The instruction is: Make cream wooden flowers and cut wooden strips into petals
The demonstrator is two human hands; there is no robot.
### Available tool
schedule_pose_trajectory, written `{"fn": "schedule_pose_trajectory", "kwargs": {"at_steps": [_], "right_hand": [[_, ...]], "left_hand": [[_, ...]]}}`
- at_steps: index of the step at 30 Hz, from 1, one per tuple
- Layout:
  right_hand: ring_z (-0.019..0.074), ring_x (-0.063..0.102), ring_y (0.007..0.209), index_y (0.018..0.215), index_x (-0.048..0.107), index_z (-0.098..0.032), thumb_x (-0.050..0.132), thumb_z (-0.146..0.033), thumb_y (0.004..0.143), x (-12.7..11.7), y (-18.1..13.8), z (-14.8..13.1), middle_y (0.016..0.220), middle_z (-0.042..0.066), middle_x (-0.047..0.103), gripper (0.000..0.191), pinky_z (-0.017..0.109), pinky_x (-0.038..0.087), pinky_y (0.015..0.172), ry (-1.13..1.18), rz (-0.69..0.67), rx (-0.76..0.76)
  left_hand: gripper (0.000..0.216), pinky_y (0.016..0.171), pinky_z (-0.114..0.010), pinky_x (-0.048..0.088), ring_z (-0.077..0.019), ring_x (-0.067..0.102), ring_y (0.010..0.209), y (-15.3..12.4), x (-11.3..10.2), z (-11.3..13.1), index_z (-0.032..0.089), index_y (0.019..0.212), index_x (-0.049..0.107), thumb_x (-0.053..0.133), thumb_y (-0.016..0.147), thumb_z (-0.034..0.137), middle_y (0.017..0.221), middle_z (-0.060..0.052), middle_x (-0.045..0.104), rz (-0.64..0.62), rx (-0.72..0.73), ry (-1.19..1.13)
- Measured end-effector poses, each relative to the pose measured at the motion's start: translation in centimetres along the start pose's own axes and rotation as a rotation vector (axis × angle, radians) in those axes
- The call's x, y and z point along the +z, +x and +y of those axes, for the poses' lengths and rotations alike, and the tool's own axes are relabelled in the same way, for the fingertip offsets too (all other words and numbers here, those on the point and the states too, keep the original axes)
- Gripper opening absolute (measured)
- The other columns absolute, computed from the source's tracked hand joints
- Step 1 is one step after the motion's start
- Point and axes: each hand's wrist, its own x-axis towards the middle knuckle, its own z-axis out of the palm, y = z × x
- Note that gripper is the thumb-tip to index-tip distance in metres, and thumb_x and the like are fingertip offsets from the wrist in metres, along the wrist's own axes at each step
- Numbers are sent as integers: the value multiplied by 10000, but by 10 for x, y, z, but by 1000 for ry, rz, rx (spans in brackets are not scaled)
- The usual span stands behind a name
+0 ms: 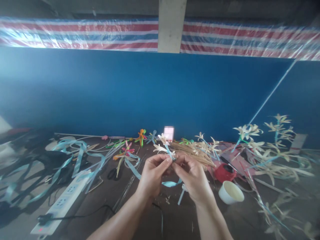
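Between my two hands is a handmade flower stem [169,151] with cream petals and a light blue wrapping. My left hand [156,171] pinches it from the left, thumb pressed on the blue part. From the other side, my right hand [191,175] closes finger and thumb on the same stem just below the petals. A light blue ribbon [172,183] loops beneath the hands toward the left. Below my right hand lies a small whitish stick-like piece [182,195]. The fingertips partly hide the lower stem.
At left lie a white power strip [65,196] with a black plug, tangled blue ribbons [80,153] and black scissors [113,173]. Right of my hands stand a white cup [231,192], a red container [224,171] and several cream flowers [247,131]. A blue wall [150,93] rises behind.
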Motion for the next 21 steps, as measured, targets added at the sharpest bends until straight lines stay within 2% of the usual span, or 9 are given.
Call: {"fn": "schedule_pose_trajectory", "kwargs": {"at_steps": [8, 11, 14, 17, 19, 21], "right_hand": [[134, 515, 665, 627, 527, -159, 578, -248, 703, 0, 6, 9, 789, 32, 560, 128, 261, 418, 613, -34, 5, -8], [148, 527, 729, 671, 536, -169, 578, -254, 711, -7, 6, 8, 839, 39, 564, 104, 267, 415, 642, 67, 91, -43], [155, 535, 777, 691, 523, -183, 574, -256, 720, -17, 9, 10, 830, 35, 576, 93, 274, 411, 681, 184, 203, -83], [147, 561, 696, 734, 503, -186, 545, -288, 743, -27, 17, 26, 755, 30, 598, 110, 269, 424, 635, 246, 199, 4], [131, 555, 573, 735, 501, -175, 550, -313, 733, -29, 23, 48, 697, 23, 601, 147, 239, 413, 513, 209, 140, 106], [97, 499, 420, 691, 502, -165, 592, -316, 686, -30, 28, 74, 585, -8, 578, 176, 206, 352, 398, 126, 129, 173]], "left_hand": [[154, 483, -172, 408, -71, 506, 537, 8, -3, -3, 133, 692, 581, 644, 645, 266, 627, 11, 556, 33, 34, 40], [169, 453, -156, 380, -66, 494, 512, 14, -8, 10, 131, 685, 571, 637, 647, 282, 598, 9, 547, 70, 53, 52], [161, 429, -142, 356, -55, 484, 493, 21, -15, 31, 135, 691, 562, 644, 635, 262, 592, 16, 529, 117, 155, 48], [159, 416, -139, 350, -61, 495, 508, 30, -25, 45, 131, 676, 558, 645, 627, 255, 593, 14, 526, 107, 182, 72], [166, 412, -144, 362, -67, 503, 514, 36, -33, 49, 127, 687, 566, 642, 627, 263, 599, 7, 537, 110, 171, 97], [180, 413, -150, 378, -69, 509, 512, 43, -43, 49, 125, 710, 580, 651, 613, 259, 609, 4, 551, 136, 162, 117]]}}
